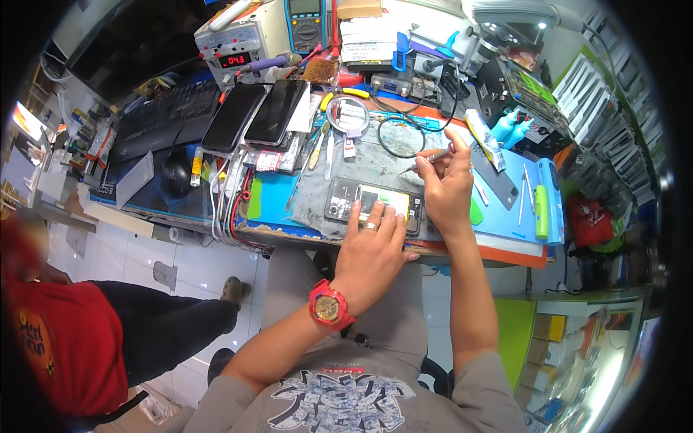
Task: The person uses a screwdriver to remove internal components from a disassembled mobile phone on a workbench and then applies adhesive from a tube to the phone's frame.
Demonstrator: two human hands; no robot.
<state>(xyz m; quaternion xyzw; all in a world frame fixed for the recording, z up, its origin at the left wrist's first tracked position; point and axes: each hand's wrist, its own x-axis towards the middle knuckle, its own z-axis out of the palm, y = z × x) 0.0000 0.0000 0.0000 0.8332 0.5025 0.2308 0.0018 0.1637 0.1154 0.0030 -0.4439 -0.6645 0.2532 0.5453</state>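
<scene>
An opened smartphone (337,200) lies on the grey work mat, its inner parts exposed and a pale yellow-white rectangle in its middle. My left hand (372,249) rests flat across its near edge, fingers stretched and slightly apart, partly covering it. Above the phone's right end, my right hand (449,180) is closed around a slim screwdriver (434,155). The tool's thin tip points left and hangs clear of the phone. Beside my right wrist, a green flat piece (476,212) lies on the mat.
Two dark phones (234,119) lie on a stack at the left. Tweezers (329,155), a ring-shaped coil (348,115) and a black cable loop (401,137) lie beyond the phone. A power supply (242,43) stands at the back. Another person (65,339) is at the lower left.
</scene>
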